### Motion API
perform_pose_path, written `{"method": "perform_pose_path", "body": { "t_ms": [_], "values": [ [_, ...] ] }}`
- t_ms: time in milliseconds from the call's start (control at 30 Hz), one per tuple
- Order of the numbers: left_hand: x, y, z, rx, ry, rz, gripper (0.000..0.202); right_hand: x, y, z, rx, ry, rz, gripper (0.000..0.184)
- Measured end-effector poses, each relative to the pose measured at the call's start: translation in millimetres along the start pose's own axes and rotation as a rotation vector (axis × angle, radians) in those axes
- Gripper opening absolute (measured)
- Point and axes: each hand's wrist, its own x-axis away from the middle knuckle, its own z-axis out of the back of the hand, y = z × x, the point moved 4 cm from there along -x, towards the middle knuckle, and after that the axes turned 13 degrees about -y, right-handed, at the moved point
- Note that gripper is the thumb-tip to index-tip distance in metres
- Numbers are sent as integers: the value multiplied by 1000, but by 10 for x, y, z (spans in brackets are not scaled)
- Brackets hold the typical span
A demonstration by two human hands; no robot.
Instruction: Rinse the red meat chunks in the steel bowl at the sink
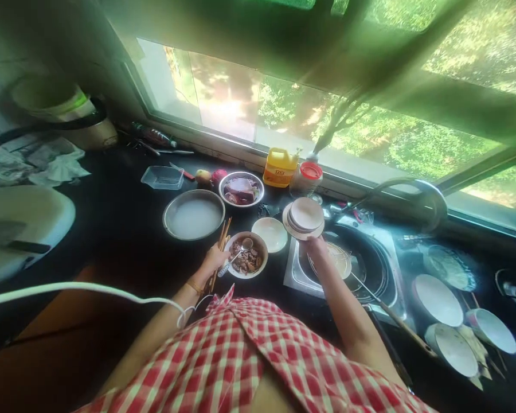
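Observation:
My left hand grips a bundle of wooden chopsticks beside a bowl of dark cooked meat with a metal spoon resting in it. My right hand holds up a stack of small white plates above the edge of the sink. A single white plate lies on the dark counter between the meat bowl and the stack.
A wide metal pan of white liquid, a steel bowl of raw meat, a yellow oil jug and a red-lidded jar stand near the window. A black wok with a ladle sits in the sink. White bowls lie at right.

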Motion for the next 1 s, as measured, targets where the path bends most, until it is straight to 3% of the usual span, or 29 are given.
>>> {"method": "perform_pose_path", "body": {
  "t_ms": [167,300,433,633,800,900,1000],
  "values": [
    [-196,-23,-33,-107,-24,78,51,-419,-4,-144,5,54,-151,48],
    [-199,-95,-54,-145,-39,162,46,-685,27,-212,22,50,-190,50],
    [-177,-101,2,-136,-72,147,48,-904,69,-256,15,-2,-212,52],
    [-98,-171,388,-83,-86,150,49,-1066,101,-294,43,-21,-255,54],
    [-17,-308,683,-457,-13,210,45,-1095,114,-422,77,-50,-290,50],
    [-63,-307,666,-606,-11,228,46,-1152,179,-521,69,-54,-295,49],
    [-187,-228,541,-574,-11,167,47,-1236,279,-610,54,-74,-300,50]
  ]
}}
